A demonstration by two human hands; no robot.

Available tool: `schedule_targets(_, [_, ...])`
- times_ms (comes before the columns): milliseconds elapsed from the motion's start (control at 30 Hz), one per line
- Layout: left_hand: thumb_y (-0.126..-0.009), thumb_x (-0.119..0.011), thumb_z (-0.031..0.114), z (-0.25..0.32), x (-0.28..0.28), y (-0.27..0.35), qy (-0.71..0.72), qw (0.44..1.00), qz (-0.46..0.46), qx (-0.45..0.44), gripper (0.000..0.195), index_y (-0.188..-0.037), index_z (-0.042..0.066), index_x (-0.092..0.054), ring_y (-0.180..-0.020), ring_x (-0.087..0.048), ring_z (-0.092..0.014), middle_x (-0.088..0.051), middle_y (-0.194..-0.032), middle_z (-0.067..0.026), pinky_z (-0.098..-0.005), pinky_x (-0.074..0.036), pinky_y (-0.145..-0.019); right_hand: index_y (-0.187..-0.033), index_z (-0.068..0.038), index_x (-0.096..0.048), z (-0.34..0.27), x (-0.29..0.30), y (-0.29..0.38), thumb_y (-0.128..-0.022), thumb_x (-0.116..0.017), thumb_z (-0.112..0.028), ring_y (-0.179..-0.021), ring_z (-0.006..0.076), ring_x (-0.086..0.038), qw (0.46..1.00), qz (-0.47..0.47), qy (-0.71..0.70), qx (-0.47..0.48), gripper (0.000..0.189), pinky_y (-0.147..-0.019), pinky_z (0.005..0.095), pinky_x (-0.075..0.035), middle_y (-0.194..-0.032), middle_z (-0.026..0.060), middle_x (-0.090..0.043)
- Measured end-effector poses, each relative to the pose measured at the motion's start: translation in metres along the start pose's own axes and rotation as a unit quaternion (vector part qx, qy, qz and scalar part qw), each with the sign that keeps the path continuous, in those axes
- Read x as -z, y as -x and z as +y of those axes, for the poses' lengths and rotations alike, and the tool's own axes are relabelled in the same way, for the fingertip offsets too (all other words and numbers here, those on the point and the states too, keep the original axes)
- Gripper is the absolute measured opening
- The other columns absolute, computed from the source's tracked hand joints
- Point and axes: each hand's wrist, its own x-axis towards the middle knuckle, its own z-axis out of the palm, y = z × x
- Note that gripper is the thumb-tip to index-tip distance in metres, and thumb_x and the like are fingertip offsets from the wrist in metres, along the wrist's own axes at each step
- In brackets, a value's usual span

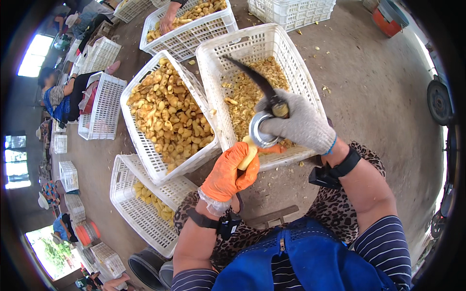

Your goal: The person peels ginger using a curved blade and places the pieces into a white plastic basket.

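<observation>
My left hand (227, 176), in an orange rubber glove over thin plastic, grips a pale peeled ginger piece (248, 156). A grey knit glove covers my right hand (300, 122), which holds a dark curved knife (256, 78), blade pointing away from me. A shiny metal ring (255, 131) sits at the same hand's fingers, close against the ginger. Both hands are over the near edge of a white plastic crate (304, 78) with ginger peelings (242, 91). Left of it, another crate (135, 143) is heaped with ginger roots (171, 120). A lower crate (138, 222) contains yellow peeled pieces (154, 200).
Another person's hand (167, 23) reaches into a ginger crate (196, 36) beyond. Stacked crates (295, 14) stand at the top, a red bucket (387, 22) at upper right. Dark buckets (143, 265) are at lower left. People sit among crates along the left side.
</observation>
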Motion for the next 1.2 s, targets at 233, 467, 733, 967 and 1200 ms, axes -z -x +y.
schedule_targets(233, [-0.122, -0.052, 0.062, -0.001, 0.006, -0.004, 0.055, 0.996, -0.044, 0.052, 0.067, -0.083, 0.008, -0.062, -0.045, -0.041, -0.009, -0.056, -0.061, -0.0007, -0.0267, -0.030, -0.044, -0.126, -0.001, -0.075, 0.021, 0.011, -0.030, -0.095, -0.087, -0.013, -0.085, 0.0137, -0.077, 0.997, 0.067, 0.002, -0.032, 0.036, -0.073, 0.0303, -0.066, -0.102, 0.0083, -0.080])
schedule_targets(467, [-0.118, -0.043, 0.076, -0.004, 0.005, -0.007, -0.016, 0.991, -0.135, -0.007, 0.105, -0.131, -0.025, -0.071, -0.042, -0.031, -0.007, -0.051, -0.055, 0.0036, -0.0278, -0.026, -0.042, -0.129, -0.003, -0.074, 0.033, 0.001, -0.031, -0.092, -0.088, -0.013, -0.082, 0.0116, -0.075, 0.997, 0.055, 0.003, -0.048, 0.040, -0.069, 0.0272, -0.063, -0.099, 0.0059, -0.078])
schedule_targets(733, [-0.113, -0.047, 0.082, 0.010, 0.015, 0.008, 0.002, 0.995, -0.091, -0.049, 0.100, -0.130, -0.012, -0.078, -0.047, -0.038, -0.005, -0.055, -0.061, 0.0038, -0.0255, -0.028, -0.044, -0.126, -0.001, -0.076, 0.040, -0.007, -0.042, -0.095, -0.087, -0.015, -0.073, 0.0100, -0.072, 0.997, 0.056, 0.006, -0.044, 0.036, -0.062, 0.0282, -0.059, -0.094, 0.0048, -0.078])
schedule_targets(967, [-0.120, -0.050, 0.067, 0.052, 0.086, 0.132, -0.101, 0.916, 0.327, -0.208, 0.080, -0.129, -0.006, -0.079, -0.054, -0.045, -0.006, -0.063, -0.073, 0.0025, -0.0243, -0.037, -0.052, -0.126, -0.002, -0.075, 0.041, 0.000, -0.044, -0.096, -0.086, -0.019, -0.064, 0.0077, -0.068, 0.998, 0.041, 0.037, 0.030, 0.035, -0.051, 0.0258, -0.053, -0.087, 0.0019, -0.075])
schedule_targets(1200, [-0.113, -0.069, 0.043, -0.027, 0.230, 0.264, -0.368, 0.668, 0.645, -0.057, 0.043, -0.121, 0.001, -0.079, -0.080, -0.068, -0.018, -0.079, -0.097, -0.0074, -0.0372, -0.056, -0.071, -0.132, -0.002, -0.074, 0.044, -0.005, -0.049, -0.096, -0.083, -0.010, -0.069, 0.0092, -0.068, 0.999, 0.030, -0.001, -0.014, 0.038, -0.059, 0.0270, -0.057, -0.092, 0.0013, -0.073])
